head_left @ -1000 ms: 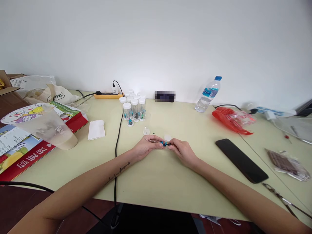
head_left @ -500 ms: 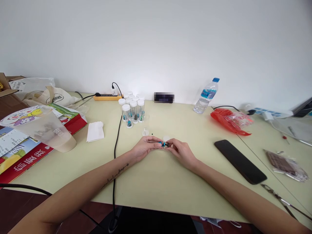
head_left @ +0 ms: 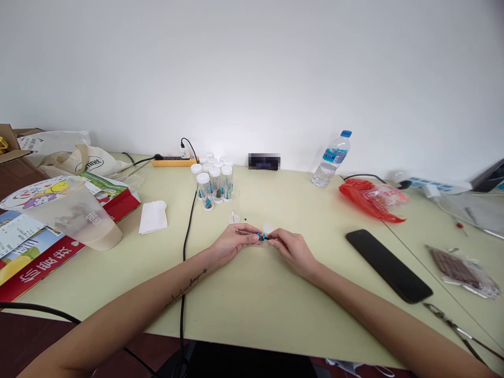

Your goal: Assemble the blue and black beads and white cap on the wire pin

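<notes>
Over the middle of the table, my left hand [head_left: 235,241] pinches a small blue part [head_left: 260,237] between thumb and fingers. Thin pale strands run back from it across the fingers. My right hand [head_left: 292,249] meets it from the right, its thumb and forefinger closed on a small black piece [head_left: 268,238] at the blue part's right end. Just behind the hands lie a round white cap [head_left: 268,229], a clear round piece [head_left: 233,217] and a tiny black dot. Farther back left stands a group of clear tubes [head_left: 216,189] with white lids and small blue and dark contents.
A black phone [head_left: 389,265], a red plastic bag [head_left: 366,202] and a water bottle [head_left: 331,159] are on the right. On the left are a plastic cup [head_left: 84,218], a white napkin [head_left: 153,217] and an orange power strip [head_left: 173,162]. A black cable [head_left: 186,236] crosses the table.
The view has tilted slightly, so most things sit a little lower. My right hand's fingertips have drawn slightly closer to my left hand, and the grip on the small parts has shifted a little.
</notes>
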`<state>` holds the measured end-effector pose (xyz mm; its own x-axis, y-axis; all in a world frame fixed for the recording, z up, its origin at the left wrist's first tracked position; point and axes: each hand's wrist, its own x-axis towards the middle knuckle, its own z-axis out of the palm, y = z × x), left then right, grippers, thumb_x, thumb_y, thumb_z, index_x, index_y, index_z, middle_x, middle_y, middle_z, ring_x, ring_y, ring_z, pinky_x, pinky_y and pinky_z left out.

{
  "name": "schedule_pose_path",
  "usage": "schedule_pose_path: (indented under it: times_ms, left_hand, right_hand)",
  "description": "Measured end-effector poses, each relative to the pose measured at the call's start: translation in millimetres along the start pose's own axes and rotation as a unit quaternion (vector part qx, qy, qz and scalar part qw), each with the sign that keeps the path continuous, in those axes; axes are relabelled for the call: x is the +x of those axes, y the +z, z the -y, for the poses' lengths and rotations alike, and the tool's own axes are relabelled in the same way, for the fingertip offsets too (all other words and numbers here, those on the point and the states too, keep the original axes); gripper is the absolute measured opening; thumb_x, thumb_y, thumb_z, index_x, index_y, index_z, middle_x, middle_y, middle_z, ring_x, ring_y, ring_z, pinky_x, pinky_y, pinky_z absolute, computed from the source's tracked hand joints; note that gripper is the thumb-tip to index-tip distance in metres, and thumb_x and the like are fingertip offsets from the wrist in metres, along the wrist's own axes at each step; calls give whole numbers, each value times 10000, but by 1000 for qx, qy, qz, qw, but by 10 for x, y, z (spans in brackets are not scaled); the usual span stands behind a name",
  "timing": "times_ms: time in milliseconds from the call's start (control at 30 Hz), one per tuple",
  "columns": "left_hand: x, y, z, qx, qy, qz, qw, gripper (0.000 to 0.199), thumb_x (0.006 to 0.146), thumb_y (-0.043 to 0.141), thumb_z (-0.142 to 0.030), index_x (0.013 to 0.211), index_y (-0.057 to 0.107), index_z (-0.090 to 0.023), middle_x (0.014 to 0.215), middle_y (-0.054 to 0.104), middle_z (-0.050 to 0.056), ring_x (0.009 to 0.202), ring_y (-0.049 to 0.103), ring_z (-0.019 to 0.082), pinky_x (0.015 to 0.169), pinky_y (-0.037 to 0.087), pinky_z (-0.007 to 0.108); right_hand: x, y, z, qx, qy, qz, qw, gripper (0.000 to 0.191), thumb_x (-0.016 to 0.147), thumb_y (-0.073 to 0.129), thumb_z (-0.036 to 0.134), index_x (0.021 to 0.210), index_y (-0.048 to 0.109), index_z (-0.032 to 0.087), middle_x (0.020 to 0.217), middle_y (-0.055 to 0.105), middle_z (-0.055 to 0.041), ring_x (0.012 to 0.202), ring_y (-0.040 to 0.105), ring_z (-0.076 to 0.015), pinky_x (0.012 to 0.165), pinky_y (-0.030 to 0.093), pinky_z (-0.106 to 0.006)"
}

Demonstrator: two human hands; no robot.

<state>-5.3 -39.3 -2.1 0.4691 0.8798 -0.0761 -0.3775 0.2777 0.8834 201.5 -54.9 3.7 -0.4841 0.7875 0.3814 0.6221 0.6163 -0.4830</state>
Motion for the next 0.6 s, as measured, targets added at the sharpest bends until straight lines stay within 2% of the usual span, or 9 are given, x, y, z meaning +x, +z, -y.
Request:
schedule_pose_path:
  times_ms: [100, 200, 267, 600]
  left_hand:
    - [-6, 7, -1, 10, -2, 5, 1000, 261, 614, 793, -196, 837, 692, -106, 838, 696, 64, 812, 646, 164, 898, 452, 351]
    - [-8, 15, -1, -2, -1, -11, 1000, 256, 607, 797, -186, 827, 689, -109, 843, 695, 59, 814, 651, 169, 903, 449, 358]
    - [-4, 14, 2, -16, 5, -21, 1000, 254, 607, 797, -183, 824, 686, -111, 852, 695, 60, 818, 653, 171, 908, 447, 361]
    - [4, -5, 22, -27, 14, -19, 999, 238, 628, 782, -169, 835, 681, -110, 872, 692, 64, 823, 654, 170, 889, 460, 340]
  right_hand:
    - [-4, -10, -11, 0, -4, 12, 1000, 316, 977, 318, 368, 857, 554, 195, 695, 596, -6, 570, 528, -127, 556, 389, -231]
    - [-12, -23, -12, 23, -4, -16, 1000, 330, 980, 278, 410, 1064, 512, 193, 840, 625, -32, 612, 555, -127, 601, 419, -240]
    - [-17, -30, -9, 32, -17, -24, 999, 364, 982, 246, 427, 1131, 487, 199, 909, 624, -46, 651, 569, -130, 641, 435, -249]
    - [-7, -29, -6, 40, -35, -16, 998, 411, 986, 211, 421, 1117, 525, 191, 911, 629, -53, 689, 594, -141, 676, 466, -264]
